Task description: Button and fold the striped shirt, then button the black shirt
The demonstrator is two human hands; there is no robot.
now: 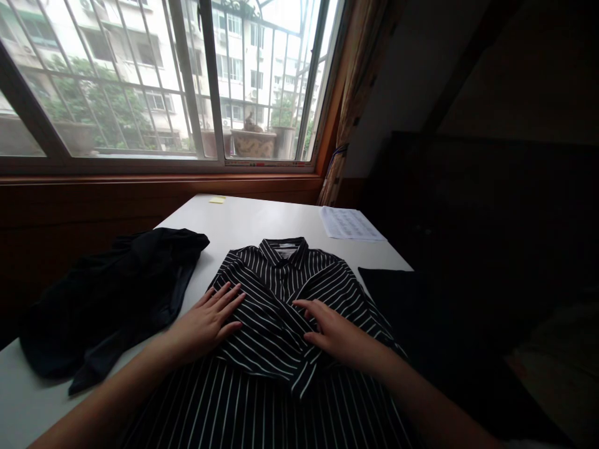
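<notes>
Here, a crumpled dark garment (126, 293) covers part of the tabletop's (253, 215) left edge, with a yellow slip (218, 200) near the far left corner. The left hand (210, 321) lies flat and released, fingers spread on a black-and-white striped shirt (269, 337). Centred toward the near edge, the shirt has its collar (268, 252) facing the far edge and its sleeves crossed over the front. The right hand (325, 327) rests on them, loosely bent, thumb and fingers apart. Printed sheets (352, 223) lie by the far right corner; dark cloth (390, 290) covers part of the right edge.
</notes>
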